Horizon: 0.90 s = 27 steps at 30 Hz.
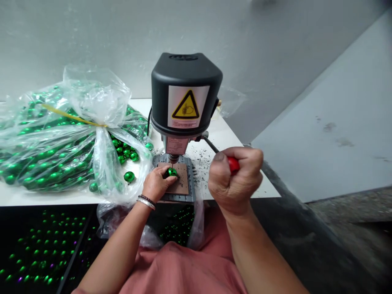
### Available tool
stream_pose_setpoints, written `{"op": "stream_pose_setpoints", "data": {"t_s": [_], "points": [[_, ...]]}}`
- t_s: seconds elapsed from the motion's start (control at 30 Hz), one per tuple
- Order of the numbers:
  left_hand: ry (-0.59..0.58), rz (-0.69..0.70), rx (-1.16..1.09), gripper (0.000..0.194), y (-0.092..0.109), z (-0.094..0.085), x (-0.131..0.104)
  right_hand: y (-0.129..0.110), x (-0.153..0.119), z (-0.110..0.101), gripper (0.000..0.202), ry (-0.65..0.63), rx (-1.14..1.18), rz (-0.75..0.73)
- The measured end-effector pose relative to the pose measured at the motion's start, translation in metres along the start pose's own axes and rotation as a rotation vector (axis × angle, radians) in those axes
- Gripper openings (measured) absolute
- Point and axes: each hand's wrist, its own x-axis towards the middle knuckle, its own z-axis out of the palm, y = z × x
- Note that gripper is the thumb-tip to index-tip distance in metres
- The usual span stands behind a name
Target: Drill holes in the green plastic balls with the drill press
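A dark drill press (186,98) with a yellow warning label stands on the white table. Between the thumb and fingers of my left hand (157,182) is a shiny green ball (172,172), held on a brown board (183,183) over the press's grey base (191,192). The drill bit comes down at the top of the ball; whether it has entered the ball is too small to tell. My right hand (235,177) is wrapped round the red knob (233,165) at the end of the press's lever (211,144).
Clear plastic bags (101,102) full of green balls cover the table's left side. One loose green ball (129,176) lies beside them. Dark shavings (200,163) are scattered right of the base. Below the table edge are rows of green balls (45,245) and an open bag (196,228).
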Motion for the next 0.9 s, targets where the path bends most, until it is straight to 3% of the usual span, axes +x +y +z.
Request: {"op": "stream_pose_setpoints", "data": {"t_s": [0.37, 0.53, 0.63, 0.73, 0.83, 0.9], "points": [[0.006, -0.001, 0.02, 0.043, -0.003, 0.002, 0.0, 0.01, -0.022, 0.011, 0.014, 0.038, 0.144, 0.003], [-0.002, -0.002, 0.018, 0.043, -0.002, 0.001, 0.0, 0.011, -0.03, 0.013, 0.006, 0.002, 0.201, 0.006], [0.012, 0.012, 0.022, 0.042, -0.002, 0.003, 0.001, 0.006, -0.014, 0.013, 0.004, 0.056, 0.182, 0.005], [0.044, 0.008, -0.008, 0.034, 0.0, 0.003, -0.002, -0.002, 0.019, 0.013, 0.005, 0.119, 0.085, 0.05], [0.053, 0.032, -0.049, 0.028, 0.006, -0.006, -0.017, -0.008, 0.052, 0.014, 0.016, 0.021, 0.114, 0.155], [-0.037, 0.112, -0.047, 0.032, 0.009, -0.018, -0.032, -0.009, 0.063, 0.015, 0.019, -0.019, 0.133, 0.192]]}}
